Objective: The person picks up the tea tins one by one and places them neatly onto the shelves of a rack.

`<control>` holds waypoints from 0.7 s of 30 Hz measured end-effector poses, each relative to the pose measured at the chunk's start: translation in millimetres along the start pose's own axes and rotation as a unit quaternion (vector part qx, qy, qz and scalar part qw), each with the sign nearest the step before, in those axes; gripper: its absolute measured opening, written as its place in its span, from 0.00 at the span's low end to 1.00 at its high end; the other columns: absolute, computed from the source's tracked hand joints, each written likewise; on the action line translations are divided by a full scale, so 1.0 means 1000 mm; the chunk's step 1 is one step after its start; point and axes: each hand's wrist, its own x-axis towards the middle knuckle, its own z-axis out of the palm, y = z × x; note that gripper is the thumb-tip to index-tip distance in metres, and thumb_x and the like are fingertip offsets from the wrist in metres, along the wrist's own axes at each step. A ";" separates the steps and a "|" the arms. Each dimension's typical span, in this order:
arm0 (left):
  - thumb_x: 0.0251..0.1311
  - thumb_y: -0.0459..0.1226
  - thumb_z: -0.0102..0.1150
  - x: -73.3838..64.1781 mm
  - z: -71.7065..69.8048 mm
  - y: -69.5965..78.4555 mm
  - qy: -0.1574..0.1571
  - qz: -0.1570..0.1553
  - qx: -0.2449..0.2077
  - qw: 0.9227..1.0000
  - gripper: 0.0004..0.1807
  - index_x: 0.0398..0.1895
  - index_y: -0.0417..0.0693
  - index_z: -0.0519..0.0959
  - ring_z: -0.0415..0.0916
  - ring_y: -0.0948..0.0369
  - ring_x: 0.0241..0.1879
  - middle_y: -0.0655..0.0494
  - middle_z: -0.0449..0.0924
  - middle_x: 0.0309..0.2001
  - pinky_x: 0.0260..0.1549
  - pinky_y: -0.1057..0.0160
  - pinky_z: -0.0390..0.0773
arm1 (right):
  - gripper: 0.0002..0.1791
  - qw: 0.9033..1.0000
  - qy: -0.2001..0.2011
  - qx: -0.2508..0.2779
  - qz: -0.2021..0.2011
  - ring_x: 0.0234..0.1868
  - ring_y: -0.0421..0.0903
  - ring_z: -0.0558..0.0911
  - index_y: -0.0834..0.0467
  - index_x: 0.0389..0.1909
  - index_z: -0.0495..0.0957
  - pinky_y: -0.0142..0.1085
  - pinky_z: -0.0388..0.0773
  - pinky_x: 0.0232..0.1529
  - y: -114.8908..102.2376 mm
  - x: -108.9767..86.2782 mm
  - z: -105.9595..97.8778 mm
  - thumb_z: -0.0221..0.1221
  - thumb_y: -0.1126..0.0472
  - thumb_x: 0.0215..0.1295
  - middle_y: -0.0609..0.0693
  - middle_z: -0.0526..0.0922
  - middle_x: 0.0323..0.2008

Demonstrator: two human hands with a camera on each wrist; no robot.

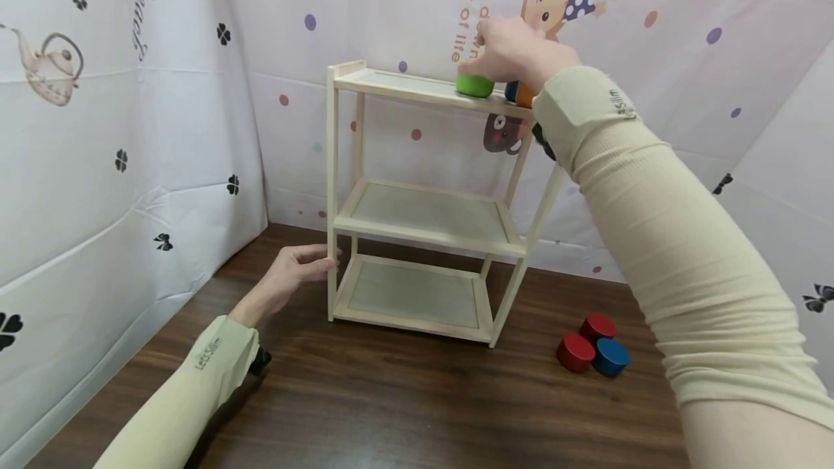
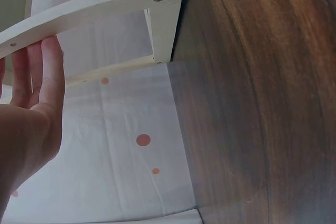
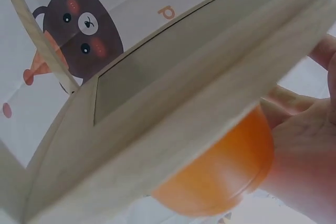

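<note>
In the head view a pale wooden three-tier shelf rack [image 1: 426, 241] stands on the dark table. My left hand [image 1: 296, 273] holds its left front post [image 1: 332, 201] low down, thumb on one side and fingers on the other; the left wrist view shows those fingers [image 2: 51, 72] against the wood. Over the top shelf, my right hand [image 1: 515, 49] reaches down and grips a green round block [image 1: 474, 85] near the front edge. Just right of it sit an orange round block [image 1: 524, 95] and a blue one [image 1: 511, 90], partly hidden by the wrist.
Two red round blocks [image 1: 575, 352] and a blue round block [image 1: 610, 357] are grouped on the wooden table [image 1: 417, 404], right of the rack. A printed white cloth [image 1: 293, 143] hangs behind and along both sides. The middle shelf [image 1: 426, 210] has a grey panel.
</note>
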 end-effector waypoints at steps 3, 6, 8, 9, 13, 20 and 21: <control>0.63 0.41 0.61 0.000 0.000 0.001 0.001 -0.002 0.000 1.000 0.26 0.60 0.35 0.74 0.80 0.66 0.49 0.68 0.83 0.47 0.50 0.59 0.83 | 0.38 1.000 0.016 0.009 -0.004 0.60 0.56 0.68 0.58 0.72 0.56 0.55 0.64 0.68 0.003 -0.004 -0.003 0.47 0.40 0.69 0.61 0.68 0.65; 0.63 0.42 0.61 0.000 0.000 0.001 0.001 -0.005 0.002 1.000 0.27 0.60 0.34 0.73 0.80 0.62 0.51 0.68 0.83 0.47 0.50 0.59 0.83 | 0.39 0.999 0.029 0.023 -0.006 0.63 0.57 0.66 0.58 0.74 0.53 0.54 0.66 0.68 0.007 -0.009 -0.006 0.45 0.39 0.70 0.61 0.64 0.70; 0.63 0.42 0.62 -0.001 0.000 0.001 0.003 -0.007 0.005 1.000 0.27 0.60 0.35 0.74 0.79 0.57 0.54 0.68 0.83 0.48 0.51 0.58 0.82 | 0.39 0.999 0.038 0.032 -0.008 0.66 0.58 0.65 0.58 0.74 0.53 0.54 0.65 0.69 0.010 -0.012 -0.007 0.44 0.39 0.70 0.61 0.61 0.71; 0.63 0.43 0.62 -0.001 0.000 0.001 0.003 -0.009 0.007 1.000 0.26 0.60 0.36 0.74 0.78 0.54 0.55 0.67 0.83 0.48 0.51 0.58 0.82 | 0.39 0.998 0.043 0.038 -0.009 0.67 0.59 0.63 0.58 0.74 0.53 0.55 0.64 0.69 0.011 -0.015 -0.007 0.44 0.39 0.70 0.61 0.61 0.72; 0.63 0.43 0.62 -0.001 -0.002 0.002 0.005 -0.011 0.008 1.000 0.25 0.59 0.38 0.76 0.75 0.46 0.59 0.67 0.83 0.48 0.52 0.57 0.82 | 0.38 0.996 0.065 0.065 -0.018 0.70 0.61 0.62 0.59 0.73 0.55 0.56 0.63 0.69 0.018 -0.024 -0.006 0.44 0.40 0.70 0.63 0.62 0.71; 0.63 0.41 0.62 -0.001 -0.004 0.000 0.006 -0.009 0.003 1.000 0.27 0.60 0.33 0.73 0.79 0.56 0.54 0.67 0.83 0.48 0.51 0.58 0.83 | 0.36 0.989 0.105 0.100 -0.033 0.71 0.61 0.61 0.58 0.72 0.57 0.56 0.63 0.70 0.030 -0.042 -0.004 0.45 0.41 0.70 0.60 0.61 0.72; 0.63 0.41 0.61 -0.002 -0.004 0.000 0.005 -0.009 0.002 1.000 0.27 0.60 0.33 0.73 0.79 0.58 0.53 0.67 0.83 0.48 0.51 0.59 0.83 | 0.35 0.988 0.111 0.104 -0.036 0.71 0.61 0.60 0.58 0.72 0.57 0.57 0.62 0.70 0.032 -0.044 -0.003 0.45 0.42 0.70 0.60 0.61 0.72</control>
